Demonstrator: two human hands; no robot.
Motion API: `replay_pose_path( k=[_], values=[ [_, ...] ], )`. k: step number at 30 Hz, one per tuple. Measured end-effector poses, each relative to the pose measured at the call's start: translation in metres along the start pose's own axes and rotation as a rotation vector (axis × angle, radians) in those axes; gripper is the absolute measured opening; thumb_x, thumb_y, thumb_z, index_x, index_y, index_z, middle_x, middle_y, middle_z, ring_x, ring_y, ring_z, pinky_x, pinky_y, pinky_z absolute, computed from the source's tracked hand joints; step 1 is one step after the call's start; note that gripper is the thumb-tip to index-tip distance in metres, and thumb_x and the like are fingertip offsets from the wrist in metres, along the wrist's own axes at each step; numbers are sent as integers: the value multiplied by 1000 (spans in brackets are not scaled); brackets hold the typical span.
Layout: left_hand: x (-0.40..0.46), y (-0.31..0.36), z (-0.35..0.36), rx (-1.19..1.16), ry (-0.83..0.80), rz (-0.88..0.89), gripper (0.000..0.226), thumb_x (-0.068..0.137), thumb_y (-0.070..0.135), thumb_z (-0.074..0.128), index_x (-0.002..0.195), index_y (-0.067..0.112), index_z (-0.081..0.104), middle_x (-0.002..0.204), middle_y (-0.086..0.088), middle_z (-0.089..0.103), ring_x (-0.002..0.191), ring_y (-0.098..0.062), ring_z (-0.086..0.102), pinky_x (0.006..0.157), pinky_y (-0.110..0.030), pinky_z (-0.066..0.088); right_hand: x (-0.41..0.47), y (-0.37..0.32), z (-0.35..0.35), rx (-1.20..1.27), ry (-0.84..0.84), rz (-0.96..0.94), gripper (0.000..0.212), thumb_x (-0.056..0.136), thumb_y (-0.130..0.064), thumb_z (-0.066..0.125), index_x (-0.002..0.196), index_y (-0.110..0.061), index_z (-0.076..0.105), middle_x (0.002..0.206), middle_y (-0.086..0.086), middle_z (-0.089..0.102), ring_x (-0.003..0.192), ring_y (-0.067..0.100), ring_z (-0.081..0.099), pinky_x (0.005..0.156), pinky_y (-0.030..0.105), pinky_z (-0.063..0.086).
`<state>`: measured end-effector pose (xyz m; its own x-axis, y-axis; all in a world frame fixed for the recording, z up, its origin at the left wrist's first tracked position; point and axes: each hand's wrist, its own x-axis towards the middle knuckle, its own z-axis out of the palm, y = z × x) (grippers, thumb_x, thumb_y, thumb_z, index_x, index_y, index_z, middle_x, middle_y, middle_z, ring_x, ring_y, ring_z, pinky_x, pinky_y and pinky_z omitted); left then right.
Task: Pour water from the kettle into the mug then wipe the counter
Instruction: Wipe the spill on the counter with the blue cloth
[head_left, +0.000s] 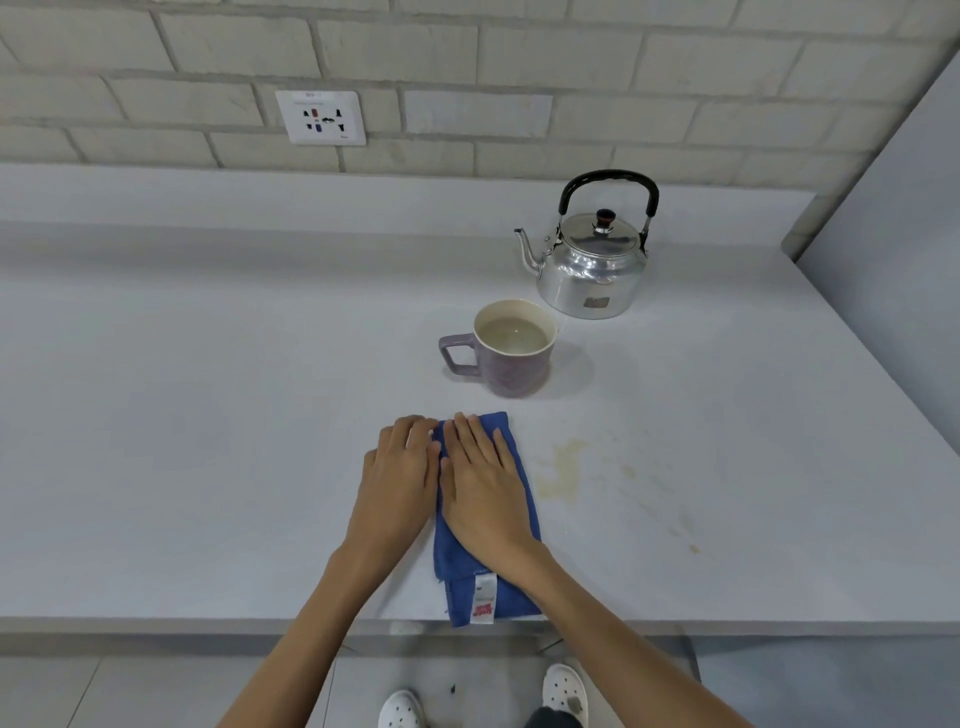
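Observation:
A shiny metal kettle (592, 265) with a black handle stands upright at the back right of the grey counter (208, 415), its spout pointing left. Just in front of it sits a purple mug (511, 348) filled with water, handle to the left. A folded blue cloth (514, 452) with a white label lies near the counter's front edge. My right hand (483, 493) rests flat on the cloth, palm down, fingers together. My left hand (400, 467) lies flat beside it on the counter, its fingers touching the cloth's left edge.
Yellowish stains (563, 470) mark the counter right of the cloth, with fainter spots farther right. A wall socket (321, 118) sits on the brick wall behind. A grey panel (904, 260) bounds the right side. My white shoes (563, 691) show below the counter's front edge.

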<state>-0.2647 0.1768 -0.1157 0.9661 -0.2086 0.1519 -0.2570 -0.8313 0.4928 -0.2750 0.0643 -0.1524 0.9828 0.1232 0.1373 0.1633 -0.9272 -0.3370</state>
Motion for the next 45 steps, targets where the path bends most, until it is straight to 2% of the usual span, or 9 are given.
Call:
replay_pose_path(
  k=[4,7,11,16,20,24,32,38,45],
  values=[
    [10,0,12,2,-55,50,38,99,11,38,135,6,45,144,-12,44,131,-26,42,106,-38,34,-26,14,-9,-1,-7,-61,50,99,-25,24,148,-11,26,157,4,26,146,14,14,116,34,-12],
    [12,-2,20,6,-83,52,42,101,17,33,142,9,36,151,-9,35,140,-22,31,116,-36,22,-43,36,-19,-14,-47,-71,53,98,-29,18,150,-16,20,158,-2,17,145,8,5,116,32,-12],
    [9,-8,30,42,-112,67,48,101,32,25,147,17,25,157,0,24,145,-13,17,119,-35,7,-47,78,-38,-63,-105,-69,53,100,-25,23,150,-20,7,157,-10,-1,145,4,-4,117,26,-12],
    [6,-12,36,114,-123,99,53,100,37,20,149,18,17,159,3,15,146,-10,7,121,-35,0,-19,99,-49,-33,-101,1,50,101,-21,27,150,-18,15,160,-5,10,147,9,4,117,25,-6],
    [3,-11,38,157,-106,106,53,101,35,22,149,16,15,159,1,14,147,-12,7,121,-36,-1,-5,90,-39,-76,-60,30,50,101,-22,28,150,-16,20,159,-1,19,147,13,10,118,30,0],
    [2,-11,38,166,-99,111,52,101,32,24,149,14,16,159,-1,15,147,-13,8,121,-37,1,-6,76,-31,-88,-36,-11,49,101,-22,28,149,-14,21,158,1,21,147,14,13,117,30,-2],
    [1,-12,39,166,-103,111,53,101,34,23,149,15,15,159,0,14,147,-12,6,121,-36,1,-62,72,-41,14,-105,-109,49,100,-24,30,148,-17,26,157,-5,21,146,10,14,119,29,0],
    [1,-11,40,150,-95,109,53,100,35,24,149,16,18,159,1,15,147,-11,6,121,-37,1,-80,117,-65,20,-85,-16,48,100,-20,36,147,-16,29,154,-7,20,145,8,14,119,27,2],
    [0,-11,41,152,-77,111,52,100,33,28,148,14,22,158,-1,19,147,-12,10,121,-39,4,-16,152,-69,-24,-21,119,47,100,-18,36,146,-15,31,155,1,30,144,16,21,117,30,6]
  ],
)
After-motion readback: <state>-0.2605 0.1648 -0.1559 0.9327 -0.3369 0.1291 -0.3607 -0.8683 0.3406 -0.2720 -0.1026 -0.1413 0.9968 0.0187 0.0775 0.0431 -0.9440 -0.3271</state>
